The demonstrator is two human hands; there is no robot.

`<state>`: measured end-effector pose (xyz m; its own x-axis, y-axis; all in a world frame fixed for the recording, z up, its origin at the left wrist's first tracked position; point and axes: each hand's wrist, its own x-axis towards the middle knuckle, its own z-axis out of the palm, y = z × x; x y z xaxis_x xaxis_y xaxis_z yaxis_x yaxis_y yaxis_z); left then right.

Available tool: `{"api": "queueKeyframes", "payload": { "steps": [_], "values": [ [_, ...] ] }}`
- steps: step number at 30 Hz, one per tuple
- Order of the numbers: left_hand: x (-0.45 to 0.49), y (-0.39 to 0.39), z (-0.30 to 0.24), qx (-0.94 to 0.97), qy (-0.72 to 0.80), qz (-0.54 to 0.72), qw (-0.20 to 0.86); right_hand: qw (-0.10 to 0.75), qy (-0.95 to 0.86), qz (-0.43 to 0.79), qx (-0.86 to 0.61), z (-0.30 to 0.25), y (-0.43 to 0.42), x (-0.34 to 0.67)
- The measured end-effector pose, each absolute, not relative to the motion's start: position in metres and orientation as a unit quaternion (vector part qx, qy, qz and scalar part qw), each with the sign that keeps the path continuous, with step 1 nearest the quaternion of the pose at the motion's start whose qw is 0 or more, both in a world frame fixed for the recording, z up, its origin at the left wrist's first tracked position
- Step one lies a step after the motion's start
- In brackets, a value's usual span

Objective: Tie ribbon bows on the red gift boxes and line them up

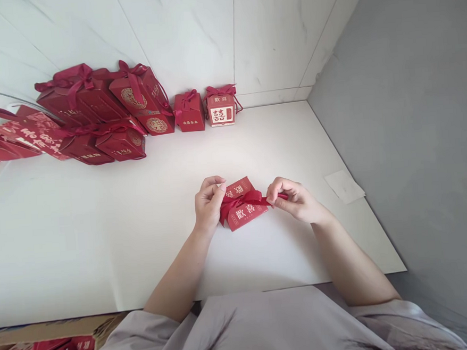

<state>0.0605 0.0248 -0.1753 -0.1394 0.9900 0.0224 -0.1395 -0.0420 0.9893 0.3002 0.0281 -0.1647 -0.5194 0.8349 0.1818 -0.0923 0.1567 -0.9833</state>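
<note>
A small red gift box [247, 217] with pale Chinese characters sits on the white table in front of me. Across its top runs a dark red ribbon [251, 197], tied in a bow. My left hand [210, 203] grips the box at its left side, thumb at the top edge beside the ribbon; its other fingertips are partly hidden. On the right, my right hand [290, 199] pinches the ribbon's tail between thumb and fingers, drawn out from the bow and apart from the box.
Several red boxes with bows [132, 94] are stacked by the tiled wall at the back left. Two single boxes, one plain red [190, 116] and one white-fronted [222, 116], stand right of them. White paper [344, 187] lies by the grey wall. A carton [48, 331] sits at lower left.
</note>
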Motion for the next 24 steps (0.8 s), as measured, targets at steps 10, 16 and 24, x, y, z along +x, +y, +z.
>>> {"api": "queueKeyframes", "payload": {
  "steps": [10,16,24],
  "values": [
    [0.049,0.027,-0.17,0.391,0.395,0.498,0.666,0.367,-0.629,0.592,-0.345,-0.169,0.034,0.295],
    [0.041,0.031,-0.171,0.488,0.364,0.474,0.636,0.399,-0.602,0.595,-0.353,-0.17,0.035,0.288],
    [0.035,0.03,-0.166,0.562,0.395,0.431,0.585,0.389,-0.642,0.566,-0.34,-0.158,0.031,0.275]
  ]
}}
